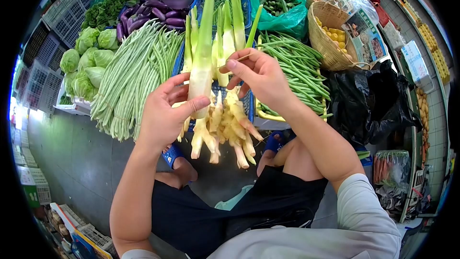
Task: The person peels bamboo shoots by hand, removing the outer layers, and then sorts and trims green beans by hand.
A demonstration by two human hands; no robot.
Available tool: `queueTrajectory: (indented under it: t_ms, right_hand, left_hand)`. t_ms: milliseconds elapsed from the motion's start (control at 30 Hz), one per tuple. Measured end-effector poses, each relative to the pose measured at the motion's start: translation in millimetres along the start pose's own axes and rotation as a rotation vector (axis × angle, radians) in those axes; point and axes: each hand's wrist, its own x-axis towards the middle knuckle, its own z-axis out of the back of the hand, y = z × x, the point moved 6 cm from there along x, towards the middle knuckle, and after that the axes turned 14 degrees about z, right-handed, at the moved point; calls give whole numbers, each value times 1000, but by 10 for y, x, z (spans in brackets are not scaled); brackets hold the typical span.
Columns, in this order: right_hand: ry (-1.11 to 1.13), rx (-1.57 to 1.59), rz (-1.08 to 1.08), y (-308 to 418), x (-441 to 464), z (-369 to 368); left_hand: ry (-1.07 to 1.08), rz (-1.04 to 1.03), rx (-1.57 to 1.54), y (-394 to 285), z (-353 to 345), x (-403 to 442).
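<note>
The fingers of the left hand are clamped around the lower, whitish part of a thick pale stalk, in the head view, with the thumb laid across the side facing the wearer. On the right hand, thumb and forefinger are pinched together on a thin brownish strip, and the other fingers curl below, just beside the stalk. Whether they touch it, I cannot tell.

The stalk is in front of the person, between the two hands. Its long axis runs away from the body, nearly straight up the view with a slight lean to the right. The narrower green end points away from the wearer, the broad white butt back toward the lap.

Behind it, more stalks stand in a blue basket, pointing much the same way. A pile of ginger lies near the butt end, below the hands. Left of the basket are long beans, with eggplants beyond and cabbages farther left; to its right lie green beans.
</note>
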Motion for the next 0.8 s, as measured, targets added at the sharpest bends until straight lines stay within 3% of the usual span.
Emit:
queueTrajectory:
  t_ms: [133, 267, 467, 567, 667, 733, 800]
  right_hand:
    - [124, -57, -34, -63, -47, -155]
    - [103, -91, -20, -53, -79, -164]
    - [249, -89, -114, -76, -91, -169]
    - [231, -120, -28, -11, -102, -218]
    - [172, -34, 67, 36, -103, -255]
    - [125, 41, 91, 58, -98, -236]
    - [131, 73, 96, 114, -94, -220]
  left_hand:
    - [-27, -18, 194, -54, -27, -51]
    - [1, -32, 158, 20, -68, -50]
    - [25, -40, 147, 23, -88, -59]
    - [37, -21, 150, 39, -92, -41]
    - [73, 7, -14, 76, -72, 11]
    - [107, 187, -260, 79, -72, -4]
    - [115, 199, -331, 82, -59, -8]
